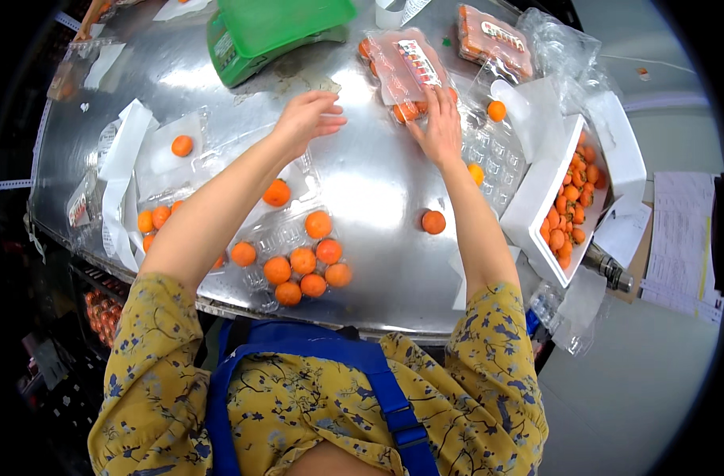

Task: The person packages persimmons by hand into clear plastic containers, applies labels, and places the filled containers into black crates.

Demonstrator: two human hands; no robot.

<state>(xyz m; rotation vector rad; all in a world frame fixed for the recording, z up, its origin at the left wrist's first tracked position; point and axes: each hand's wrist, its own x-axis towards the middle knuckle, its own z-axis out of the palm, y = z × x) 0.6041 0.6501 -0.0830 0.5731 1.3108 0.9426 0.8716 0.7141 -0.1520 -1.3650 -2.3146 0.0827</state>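
Observation:
My right hand [440, 128] lies with spread fingers on the near right corner of a clear plastic pack [392, 65] of orange fruit, which has a pale film top and a printed label. Thumb and fingers touch the pack, which rests on the steel table [374, 262]. My left hand [311, 122] is above the table left of the pack, empty, fingers loosely apart. Below it, an open clear tray [275, 238] lies near the front edge with several persimmons [303, 260] in and beside it. A single persimmon [433, 222] sits apart below my right forearm.
A white foam box [531, 208] at right holds many small persimmons [570, 193]. Behind it are another filled pack [496, 38] and crumpled plastic film [558, 47]. A green weighing scale [278, 35] stands at the back. White paper strips [121, 160] and clear packaging lie at left.

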